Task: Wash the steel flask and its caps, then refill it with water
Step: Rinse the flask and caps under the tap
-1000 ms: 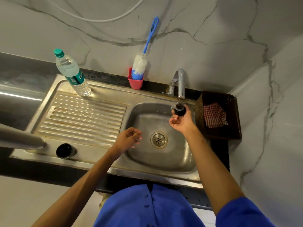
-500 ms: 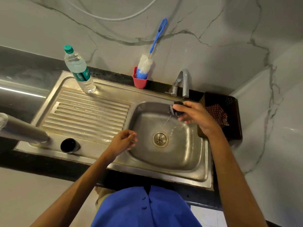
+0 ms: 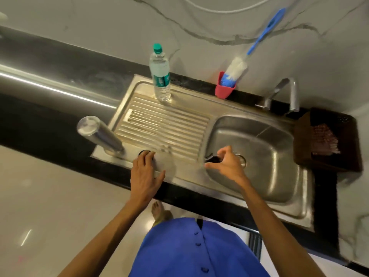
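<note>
My left hand lies flat, fingertips on the second cap beside the upturned steel flask; my right hand pinches the rinsed cap over the sink, further away

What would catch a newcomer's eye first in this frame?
Two bare hands over the steel sink: the right hand pinches a small black cap at the basin's left edge, and the left hand reaches onto another black cap on the drainboard. The steel flask stands inverted beside it.
</note>
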